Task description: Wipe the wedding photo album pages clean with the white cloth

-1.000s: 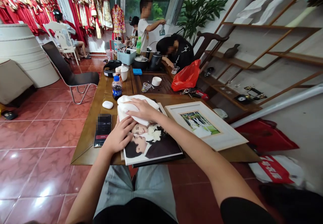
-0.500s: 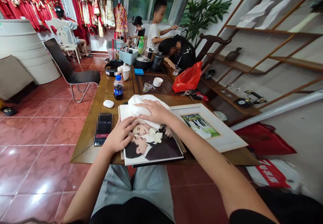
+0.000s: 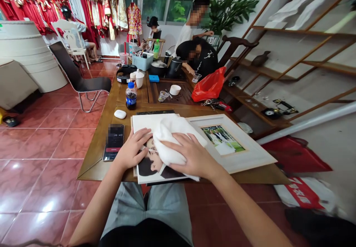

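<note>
White cloth [image 3: 164,126] lies bunched on the couple-portrait panel [image 3: 151,163], sloping down toward the near right. Right hand [image 3: 193,158] grasps it from above, cloth bulging between thumb and fingers; that's the nearer hand. Left hand [image 3: 132,150] rests flat, unclenched, on the panel's left edge, cloth just right of its fingertips. Framed wedding photo [image 3: 222,139] right, smartphone [image 3: 114,143] left, all on the wooden counter [image 3: 93,165].
</note>
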`<act>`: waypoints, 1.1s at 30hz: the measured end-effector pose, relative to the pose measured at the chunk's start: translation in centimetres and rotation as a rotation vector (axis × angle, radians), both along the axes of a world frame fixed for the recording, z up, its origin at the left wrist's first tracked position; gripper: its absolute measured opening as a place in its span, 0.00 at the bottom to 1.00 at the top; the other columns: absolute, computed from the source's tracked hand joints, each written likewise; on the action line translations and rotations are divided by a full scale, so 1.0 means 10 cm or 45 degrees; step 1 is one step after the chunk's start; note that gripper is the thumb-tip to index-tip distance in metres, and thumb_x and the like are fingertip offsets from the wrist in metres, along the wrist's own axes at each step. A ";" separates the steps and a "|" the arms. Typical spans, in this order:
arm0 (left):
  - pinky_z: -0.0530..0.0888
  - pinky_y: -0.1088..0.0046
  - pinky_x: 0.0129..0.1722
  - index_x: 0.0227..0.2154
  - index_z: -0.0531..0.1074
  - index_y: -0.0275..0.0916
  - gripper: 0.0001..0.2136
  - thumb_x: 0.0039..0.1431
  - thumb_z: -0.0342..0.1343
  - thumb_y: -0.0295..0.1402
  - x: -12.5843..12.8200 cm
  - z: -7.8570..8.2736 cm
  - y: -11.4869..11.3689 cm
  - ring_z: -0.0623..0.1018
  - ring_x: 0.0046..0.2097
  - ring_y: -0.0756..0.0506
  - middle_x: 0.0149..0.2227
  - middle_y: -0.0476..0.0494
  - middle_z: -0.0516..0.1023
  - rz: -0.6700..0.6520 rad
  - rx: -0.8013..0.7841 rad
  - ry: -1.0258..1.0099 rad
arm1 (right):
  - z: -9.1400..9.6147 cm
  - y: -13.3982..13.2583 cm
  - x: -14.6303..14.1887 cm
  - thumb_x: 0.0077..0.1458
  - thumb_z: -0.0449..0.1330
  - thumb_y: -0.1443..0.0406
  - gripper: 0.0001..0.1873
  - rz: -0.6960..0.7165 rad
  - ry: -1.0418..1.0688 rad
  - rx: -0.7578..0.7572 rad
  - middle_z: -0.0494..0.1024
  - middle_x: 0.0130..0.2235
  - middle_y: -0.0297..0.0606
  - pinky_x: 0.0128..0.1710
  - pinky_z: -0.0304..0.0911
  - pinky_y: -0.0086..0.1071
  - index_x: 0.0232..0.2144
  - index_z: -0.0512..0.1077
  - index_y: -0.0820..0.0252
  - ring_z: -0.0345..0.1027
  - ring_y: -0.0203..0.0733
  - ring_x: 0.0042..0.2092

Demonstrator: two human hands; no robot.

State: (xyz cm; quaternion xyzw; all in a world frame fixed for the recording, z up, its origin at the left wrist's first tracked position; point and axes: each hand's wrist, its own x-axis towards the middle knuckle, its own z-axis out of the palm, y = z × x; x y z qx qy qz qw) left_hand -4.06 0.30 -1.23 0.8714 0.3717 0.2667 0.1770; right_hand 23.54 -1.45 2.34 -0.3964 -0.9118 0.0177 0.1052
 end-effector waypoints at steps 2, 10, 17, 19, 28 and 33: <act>0.45 0.43 0.73 0.69 0.61 0.40 0.26 0.71 0.46 0.37 0.01 0.02 -0.01 0.60 0.72 0.34 0.71 0.34 0.63 0.010 -0.006 0.008 | -0.04 -0.23 0.07 0.55 0.66 0.49 0.40 0.026 0.010 -0.001 0.72 0.60 0.52 0.61 0.53 0.57 0.67 0.66 0.47 0.62 0.62 0.63; 0.48 0.43 0.73 0.70 0.60 0.41 0.26 0.71 0.46 0.37 -0.01 0.00 0.00 0.59 0.73 0.33 0.71 0.34 0.61 -0.022 -0.007 0.001 | -0.10 -0.35 0.17 0.52 0.67 0.48 0.41 0.005 0.024 0.010 0.72 0.60 0.50 0.60 0.54 0.56 0.66 0.67 0.45 0.62 0.62 0.62; 0.51 0.44 0.73 0.70 0.60 0.38 0.26 0.73 0.44 0.38 -0.03 -0.02 0.02 0.57 0.73 0.34 0.72 0.32 0.60 -0.051 -0.003 -0.014 | 0.03 0.54 -0.07 0.61 0.60 0.46 0.36 -0.245 -0.004 -0.055 0.70 0.63 0.50 0.60 0.56 0.55 0.68 0.64 0.46 0.62 0.61 0.63; 0.52 0.44 0.73 0.70 0.60 0.38 0.26 0.73 0.44 0.39 -0.03 -0.02 0.03 0.57 0.73 0.34 0.72 0.33 0.59 -0.053 -0.006 -0.015 | 0.05 0.77 -0.14 0.61 0.59 0.45 0.37 -0.320 0.003 -0.045 0.68 0.65 0.51 0.60 0.56 0.56 0.68 0.64 0.47 0.61 0.63 0.63; 0.46 0.44 0.74 0.70 0.60 0.39 0.26 0.72 0.45 0.38 -0.02 0.00 0.00 0.58 0.73 0.34 0.72 0.34 0.60 -0.017 -0.024 -0.004 | 0.02 0.94 -0.16 0.63 0.56 0.45 0.36 -0.369 0.039 -0.027 0.69 0.62 0.53 0.59 0.56 0.57 0.69 0.63 0.51 0.60 0.64 0.63; 0.47 0.43 0.73 0.70 0.61 0.39 0.26 0.72 0.45 0.37 -0.01 -0.02 0.00 0.59 0.73 0.34 0.71 0.33 0.61 -0.011 -0.002 -0.025 | -0.03 0.48 0.00 0.63 0.58 0.46 0.36 -0.333 0.036 0.016 0.70 0.60 0.52 0.58 0.58 0.54 0.68 0.63 0.51 0.63 0.62 0.61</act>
